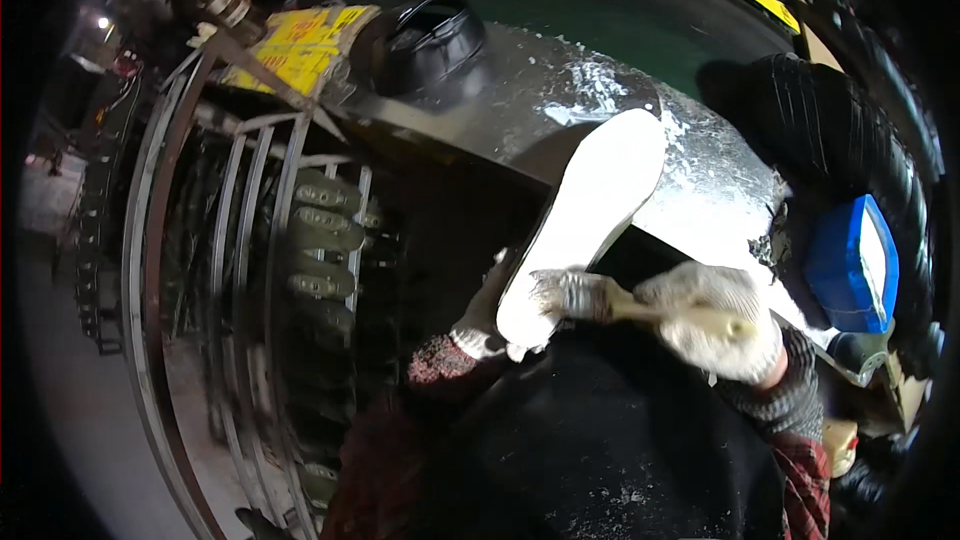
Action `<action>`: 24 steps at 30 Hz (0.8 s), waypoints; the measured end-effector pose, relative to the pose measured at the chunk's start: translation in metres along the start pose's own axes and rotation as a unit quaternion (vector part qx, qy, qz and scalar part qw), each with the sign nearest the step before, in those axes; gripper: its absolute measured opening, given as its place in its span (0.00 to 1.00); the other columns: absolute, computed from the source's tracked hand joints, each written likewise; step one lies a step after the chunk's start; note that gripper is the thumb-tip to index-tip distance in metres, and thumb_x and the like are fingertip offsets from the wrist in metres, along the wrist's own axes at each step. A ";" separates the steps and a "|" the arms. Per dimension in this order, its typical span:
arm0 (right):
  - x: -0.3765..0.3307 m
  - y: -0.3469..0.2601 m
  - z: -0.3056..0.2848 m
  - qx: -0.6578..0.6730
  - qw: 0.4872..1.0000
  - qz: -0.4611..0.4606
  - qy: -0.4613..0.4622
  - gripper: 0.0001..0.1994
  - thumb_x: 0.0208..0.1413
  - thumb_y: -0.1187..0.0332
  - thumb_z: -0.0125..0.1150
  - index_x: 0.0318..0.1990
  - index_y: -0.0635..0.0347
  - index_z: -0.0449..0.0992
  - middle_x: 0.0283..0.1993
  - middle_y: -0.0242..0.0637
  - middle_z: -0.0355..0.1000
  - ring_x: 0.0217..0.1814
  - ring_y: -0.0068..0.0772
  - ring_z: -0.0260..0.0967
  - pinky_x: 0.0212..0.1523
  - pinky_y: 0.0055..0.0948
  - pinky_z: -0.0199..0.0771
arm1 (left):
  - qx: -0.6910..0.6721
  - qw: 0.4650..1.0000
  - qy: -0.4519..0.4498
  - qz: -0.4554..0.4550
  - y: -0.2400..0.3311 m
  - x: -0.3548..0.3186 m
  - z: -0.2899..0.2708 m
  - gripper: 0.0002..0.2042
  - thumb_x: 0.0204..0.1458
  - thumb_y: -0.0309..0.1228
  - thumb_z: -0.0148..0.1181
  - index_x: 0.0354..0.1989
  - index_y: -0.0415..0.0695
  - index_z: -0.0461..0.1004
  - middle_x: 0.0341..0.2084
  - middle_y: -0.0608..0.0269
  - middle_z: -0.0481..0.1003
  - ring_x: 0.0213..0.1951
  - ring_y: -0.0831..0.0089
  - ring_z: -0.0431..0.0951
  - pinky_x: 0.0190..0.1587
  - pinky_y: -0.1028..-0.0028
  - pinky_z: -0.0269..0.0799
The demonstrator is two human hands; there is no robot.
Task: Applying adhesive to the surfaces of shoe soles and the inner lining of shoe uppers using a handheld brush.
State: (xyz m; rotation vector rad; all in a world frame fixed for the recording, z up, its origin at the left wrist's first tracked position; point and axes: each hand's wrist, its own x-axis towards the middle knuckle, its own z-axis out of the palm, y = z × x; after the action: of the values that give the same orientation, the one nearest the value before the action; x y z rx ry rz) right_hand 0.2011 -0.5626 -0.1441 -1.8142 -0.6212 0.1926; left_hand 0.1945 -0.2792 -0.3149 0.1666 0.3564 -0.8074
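Note:
A shoe sole (600, 200) faces up in front of me, its surface coated white; what lies under it is mostly hidden. My gloved left hand (482, 315) is closed round its near end from the left, with the fingers partly out of sight behind it. In my right hand (720, 320), in a pale knitted glove, is the wooden handle of a flat paintbrush (585, 297). The brush's bristles touch the white surface at the near end. Beyond the sole, white smears cover a dark metal worktop (705, 155).
A metal rack (155, 240) stands at left, with several green shoe-shaped pieces (325, 230) on it. A shiny black boot-like thing (430, 50) rests on the worktop near yellow sheeting (305, 45). At right is a blue tub (850, 265) with white contents. A dark green belt-like surface (580, 0) lies farther back.

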 end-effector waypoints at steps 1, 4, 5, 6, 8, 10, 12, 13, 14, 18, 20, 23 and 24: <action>0.004 -0.001 -0.002 0.026 0.996 0.080 0.028 0.12 0.56 0.66 0.65 0.41 0.67 0.78 0.40 0.42 0.78 0.39 0.32 0.77 0.41 0.30 0.78 | -0.044 0.998 -0.031 -0.016 0.001 0.001 0.002 0.34 0.60 0.61 0.40 0.63 0.45 0.64 0.52 0.50 0.73 0.45 0.52 0.79 0.43 0.52 0.79; -0.009 0.063 -0.056 0.177 0.946 0.180 0.206 0.15 0.59 0.64 0.64 0.44 0.69 0.76 0.41 0.39 0.77 0.38 0.25 0.75 0.36 0.27 0.78 | -0.026 0.996 -0.076 -0.028 0.004 0.003 -0.007 0.36 0.60 0.62 0.37 0.66 0.46 0.59 0.54 0.45 0.70 0.49 0.49 0.76 0.47 0.51 0.76; -0.017 0.067 -0.062 0.125 0.949 0.107 0.270 0.13 0.61 0.68 0.61 0.47 0.69 0.75 0.43 0.40 0.77 0.37 0.24 0.74 0.38 0.24 0.78 | -0.105 0.994 -0.015 -0.032 0.001 0.004 -0.002 0.38 0.60 0.63 0.33 0.68 0.44 0.56 0.54 0.37 0.68 0.48 0.47 0.76 0.46 0.55 0.77; -0.010 0.071 -0.066 0.099 0.941 0.098 0.310 0.13 0.61 0.69 0.60 0.49 0.68 0.75 0.44 0.39 0.77 0.39 0.24 0.74 0.40 0.23 0.77 | -0.095 0.995 -0.002 -0.032 0.001 0.001 -0.004 0.37 0.60 0.62 0.35 0.67 0.46 0.57 0.54 0.41 0.70 0.48 0.46 0.76 0.45 0.52 0.77; 0.008 0.069 -0.065 0.037 0.944 0.078 0.320 0.13 0.60 0.73 0.60 0.51 0.65 0.75 0.46 0.39 0.76 0.44 0.25 0.73 0.45 0.22 0.73 | -0.072 0.997 0.021 -0.030 0.004 0.000 -0.010 0.34 0.60 0.61 0.40 0.66 0.48 0.60 0.54 0.48 0.72 0.46 0.43 0.77 0.43 0.44 0.76; 0.015 0.065 -0.054 -0.255 0.949 -0.052 0.176 0.14 0.55 0.76 0.62 0.49 0.63 0.75 0.42 0.43 0.74 0.43 0.35 0.73 0.44 0.30 0.73 | 0.001 0.996 -0.084 -0.020 0.008 0.003 -0.029 0.33 0.61 0.60 0.40 0.66 0.47 0.59 0.55 0.47 0.71 0.46 0.44 0.77 0.39 0.44 0.77; 0.000 0.039 -0.028 -0.341 0.931 -0.082 0.098 0.15 0.51 0.78 0.63 0.48 0.63 0.76 0.40 0.45 0.73 0.42 0.42 0.72 0.42 0.35 0.72 | -0.004 0.996 -0.082 -0.028 0.008 -0.005 -0.030 0.33 0.59 0.61 0.42 0.63 0.48 0.62 0.51 0.48 0.73 0.43 0.45 0.78 0.38 0.44 0.77; -0.014 0.019 -0.016 -0.351 0.928 -0.080 0.092 0.17 0.47 0.80 0.66 0.46 0.62 0.76 0.39 0.45 0.72 0.41 0.46 0.72 0.40 0.36 0.72 | -0.007 0.997 -0.066 -0.048 0.006 -0.003 -0.028 0.33 0.58 0.61 0.44 0.62 0.48 0.64 0.48 0.49 0.74 0.42 0.45 0.78 0.37 0.43 0.77; -0.025 0.017 -0.017 -0.311 0.946 -0.069 0.068 0.16 0.47 0.80 0.65 0.46 0.63 0.76 0.40 0.44 0.72 0.41 0.43 0.71 0.40 0.34 0.72 | -0.002 0.997 -0.052 -0.050 0.004 -0.006 -0.029 0.33 0.57 0.62 0.45 0.61 0.48 0.65 0.46 0.50 0.75 0.41 0.46 0.78 0.36 0.43 0.77; -0.022 0.022 -0.008 -0.210 0.958 -0.049 0.189 0.16 0.51 0.82 0.60 0.49 0.65 0.75 0.41 0.43 0.71 0.41 0.35 0.70 0.40 0.27 0.70 | -0.051 0.987 -0.072 -0.134 -0.007 0.009 -0.013 0.35 0.53 0.66 0.48 0.57 0.50 0.70 0.38 0.52 0.79 0.32 0.48 0.79 0.27 0.51 0.78; -0.018 0.037 -0.003 -0.223 0.959 -0.044 0.171 0.16 0.53 0.82 0.55 0.50 0.66 0.74 0.43 0.41 0.71 0.46 0.33 0.69 0.48 0.28 0.67 | -0.042 0.986 -0.069 -0.146 -0.011 0.017 0.001 0.36 0.51 0.71 0.44 0.56 0.54 0.71 0.33 0.53 0.80 0.25 0.51 0.79 0.13 0.67 0.74; -0.016 0.027 0.006 -0.235 0.967 -0.079 0.060 0.14 0.57 0.76 0.52 0.51 0.66 0.75 0.48 0.43 0.74 0.56 0.39 0.68 0.61 0.34 0.63 | 0.019 0.989 -0.142 0.020 -0.022 0.000 0.030 0.32 0.56 0.65 0.44 0.56 0.52 0.69 0.32 0.52 0.79 0.26 0.56 0.80 0.15 0.67 0.75; -0.023 0.036 -0.005 -0.251 0.964 -0.086 0.026 0.14 0.59 0.72 0.52 0.51 0.67 0.74 0.50 0.46 0.75 0.59 0.42 0.67 0.63 0.37 0.62 | -0.020 0.993 -0.114 0.037 -0.027 -0.003 0.035 0.32 0.57 0.63 0.43 0.57 0.50 0.68 0.33 0.51 0.79 0.27 0.55 0.80 0.17 0.67 0.77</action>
State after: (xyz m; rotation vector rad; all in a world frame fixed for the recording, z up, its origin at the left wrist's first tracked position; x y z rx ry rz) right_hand 0.1951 -0.5860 -0.1799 -2.2269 -0.8396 -0.1446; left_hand 0.1818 -0.3056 -0.2815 0.0477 0.1500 -0.7374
